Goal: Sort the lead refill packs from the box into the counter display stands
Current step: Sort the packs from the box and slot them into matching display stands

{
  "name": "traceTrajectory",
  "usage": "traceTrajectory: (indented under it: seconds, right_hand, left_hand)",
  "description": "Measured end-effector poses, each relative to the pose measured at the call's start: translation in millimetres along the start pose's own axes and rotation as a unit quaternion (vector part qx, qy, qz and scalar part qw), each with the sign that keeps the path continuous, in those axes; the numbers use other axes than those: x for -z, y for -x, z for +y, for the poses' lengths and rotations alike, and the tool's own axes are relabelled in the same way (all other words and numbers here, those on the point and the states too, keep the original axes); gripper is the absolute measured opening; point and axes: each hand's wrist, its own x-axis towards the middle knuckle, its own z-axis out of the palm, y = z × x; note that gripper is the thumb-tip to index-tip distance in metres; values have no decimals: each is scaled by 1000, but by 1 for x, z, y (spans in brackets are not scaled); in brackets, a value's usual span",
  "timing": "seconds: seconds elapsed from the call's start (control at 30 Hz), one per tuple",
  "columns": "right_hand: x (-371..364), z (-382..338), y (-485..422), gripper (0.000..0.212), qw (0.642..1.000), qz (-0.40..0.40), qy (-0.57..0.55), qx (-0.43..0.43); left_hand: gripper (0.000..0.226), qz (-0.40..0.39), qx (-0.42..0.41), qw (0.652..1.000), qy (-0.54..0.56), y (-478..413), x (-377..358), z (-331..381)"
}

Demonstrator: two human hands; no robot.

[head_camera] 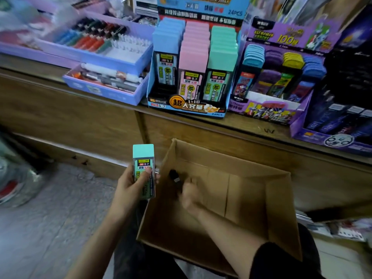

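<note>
L hand gripped a teal-capped 0.7 lead refill pack upright, just left of the cardboard box. R hand sat in the box by a small black item; grip too blurred to tell.

A mint-capped rectangular plastic lead refill pack stands upright in the left hand, beside the open brown cardboard box; the blue card display stand holds blue, pink and mint rows.
</note>
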Motion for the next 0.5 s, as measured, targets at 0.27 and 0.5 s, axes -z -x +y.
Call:
traceTrajectory:
  seconds: [0.27,0.5]
  right_hand:
    - [71,17,25,22,962,-20,-271,37]
    - [180,56,90,30,917,-9,-389,82]
  left_hand:
    - [22,-47,-32,998,-19,-3,-24,19]
    - [28,-103,-80,991,-25,1,-72,48]
